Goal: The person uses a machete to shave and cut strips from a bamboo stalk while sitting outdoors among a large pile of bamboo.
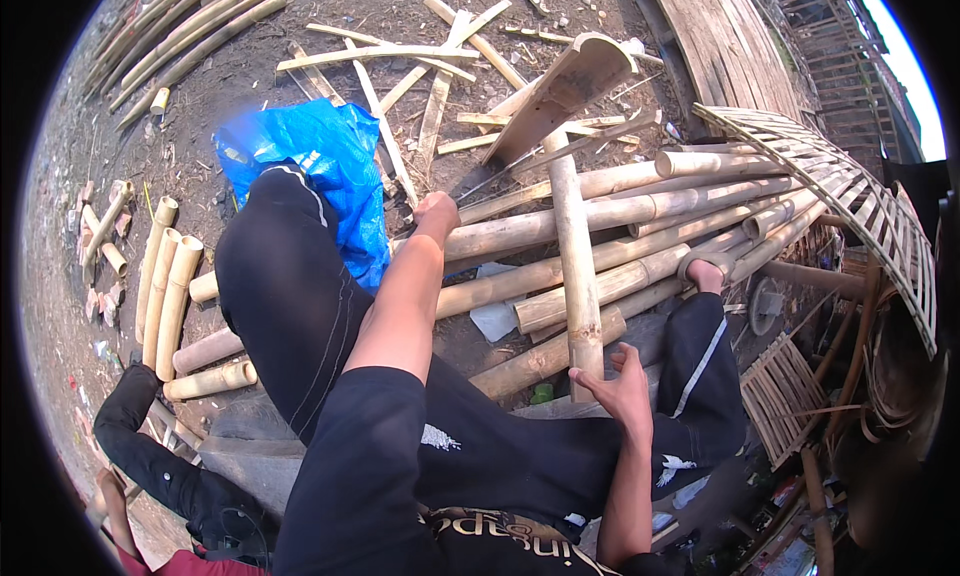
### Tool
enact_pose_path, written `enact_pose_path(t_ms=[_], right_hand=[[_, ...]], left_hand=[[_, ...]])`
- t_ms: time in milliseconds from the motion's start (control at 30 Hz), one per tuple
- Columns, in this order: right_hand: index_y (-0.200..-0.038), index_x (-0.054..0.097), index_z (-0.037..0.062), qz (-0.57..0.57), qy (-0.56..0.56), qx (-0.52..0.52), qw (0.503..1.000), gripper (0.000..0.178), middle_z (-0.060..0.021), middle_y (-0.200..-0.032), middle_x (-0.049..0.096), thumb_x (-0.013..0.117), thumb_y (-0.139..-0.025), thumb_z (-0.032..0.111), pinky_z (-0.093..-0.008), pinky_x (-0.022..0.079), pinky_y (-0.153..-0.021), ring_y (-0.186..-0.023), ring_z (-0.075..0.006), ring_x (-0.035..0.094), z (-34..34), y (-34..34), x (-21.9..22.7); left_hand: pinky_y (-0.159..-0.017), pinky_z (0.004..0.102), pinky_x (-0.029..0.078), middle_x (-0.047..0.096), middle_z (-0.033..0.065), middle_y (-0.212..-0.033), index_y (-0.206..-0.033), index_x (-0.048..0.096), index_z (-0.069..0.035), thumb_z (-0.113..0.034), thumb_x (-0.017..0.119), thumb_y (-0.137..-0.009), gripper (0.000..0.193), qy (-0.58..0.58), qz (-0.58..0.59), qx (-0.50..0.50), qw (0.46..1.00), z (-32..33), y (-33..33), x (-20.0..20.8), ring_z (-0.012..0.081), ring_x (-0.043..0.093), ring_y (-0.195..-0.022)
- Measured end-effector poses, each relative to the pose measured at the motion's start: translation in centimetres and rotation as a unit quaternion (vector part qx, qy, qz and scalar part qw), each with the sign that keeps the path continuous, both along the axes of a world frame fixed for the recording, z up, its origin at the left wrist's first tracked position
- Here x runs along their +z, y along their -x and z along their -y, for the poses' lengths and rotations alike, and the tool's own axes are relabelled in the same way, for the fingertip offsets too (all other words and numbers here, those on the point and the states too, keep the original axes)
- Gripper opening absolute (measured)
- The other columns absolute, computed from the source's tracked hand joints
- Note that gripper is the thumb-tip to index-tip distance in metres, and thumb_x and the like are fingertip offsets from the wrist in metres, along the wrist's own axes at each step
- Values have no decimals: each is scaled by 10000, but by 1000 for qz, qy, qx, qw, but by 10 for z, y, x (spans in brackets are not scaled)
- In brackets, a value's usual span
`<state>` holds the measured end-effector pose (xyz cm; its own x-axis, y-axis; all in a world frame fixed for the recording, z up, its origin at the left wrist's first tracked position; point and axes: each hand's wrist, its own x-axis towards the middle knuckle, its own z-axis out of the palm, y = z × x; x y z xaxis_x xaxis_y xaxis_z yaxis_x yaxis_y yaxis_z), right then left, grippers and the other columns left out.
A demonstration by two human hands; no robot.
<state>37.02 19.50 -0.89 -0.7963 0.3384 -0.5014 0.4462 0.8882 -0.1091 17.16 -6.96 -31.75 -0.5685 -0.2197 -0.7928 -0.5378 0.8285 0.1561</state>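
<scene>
My left hand (437,216) is closed in a fist above the bamboo poles. From it a long, thin, blade-like tool (490,181) reaches away to the right, its kind unclear. A bamboo pole (573,246) stands across several long bamboo poles (640,209) that lie side by side. Its near end is beside my right hand (622,388), whose thumb touches or almost touches it. The right fingers are bent and apart, not wrapped round the pole. Beyond the far end of that pole, a wide split bamboo half (565,91) leans up at a slant.
Blue plastic sheeting (320,141) lies by my left knee. Split bamboo strips (430,96) litter the ground ahead. Short bamboo lengths (165,286) stand at left, near another person's leg (165,446). A slatted bamboo panel (840,196) slopes at right. My bare foot (706,276) rests beside the poles.
</scene>
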Motion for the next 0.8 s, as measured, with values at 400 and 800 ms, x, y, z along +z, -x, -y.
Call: enact_pose_path(t_ms=[400, 800], right_hand=[[-1171, 718, 76, -295, 143, 302, 895, 354, -190, -994, 739, 737, -858, 240, -379, 557, -774, -859, -260, 723, 103, 284, 112], [-1056, 722, -12, -207, 301, 205, 908, 292, -78, -831, 734, 755, -785, 93, -258, 530, -554, -678, -125, 676, 58, 351, 109]], left_hand=[[-951, 383, 546, 705, 132, -1233, -1145, 740, -69, -225, 733, -770, 407, -17, -53, -47, 997, 7, 2, -4, 267, 674, -1164], [-760, 403, 587, 753, 174, -971, -930, 781, -65, -173, 670, -705, 273, 100, -246, -218, 939, 34, 29, 242, 325, 739, -942]])
